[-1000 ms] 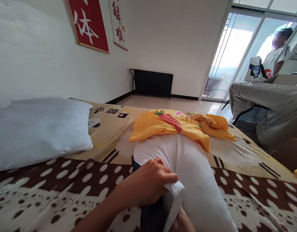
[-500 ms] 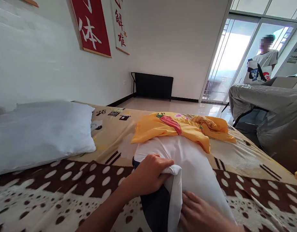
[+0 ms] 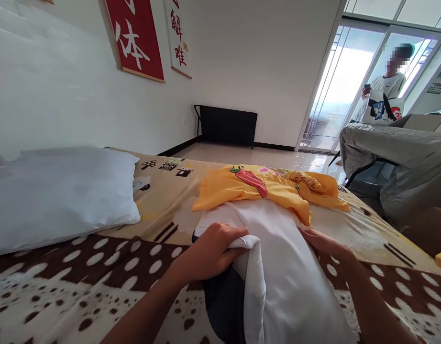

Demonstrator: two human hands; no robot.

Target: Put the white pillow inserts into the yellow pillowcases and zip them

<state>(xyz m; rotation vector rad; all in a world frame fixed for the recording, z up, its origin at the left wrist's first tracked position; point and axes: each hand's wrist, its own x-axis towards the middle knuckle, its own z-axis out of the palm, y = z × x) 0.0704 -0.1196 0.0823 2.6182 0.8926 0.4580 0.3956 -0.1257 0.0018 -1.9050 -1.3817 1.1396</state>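
A white fabric piece with a dark navy side [image 3: 285, 267] lies on the patterned blanket [image 3: 98, 286]. My left hand [image 3: 220, 248] pinches its raised, folded edge near the middle. At its right side rests my right hand [image 3: 323, 241], fingers stretched out against the white cloth, with nothing gripped. Beyond both hands, a yellow garment with a carrot print [image 3: 220, 188] touches the far end of the white fabric; its right part is bunched up.
A white pillow [image 3: 62, 196] lies at the left. Beyond the bed are a folded black frame [image 3: 227, 126] by the wall and a plastic-covered piece of furniture [image 3: 396, 148] at the right. A person [image 3: 389, 88] stands near the glass doors.
My right hand has moved from the lower folded edge outward to the white fabric's right side. My left hand, still pinching the edge, has shifted slightly left. The person has turned and raised a hand.
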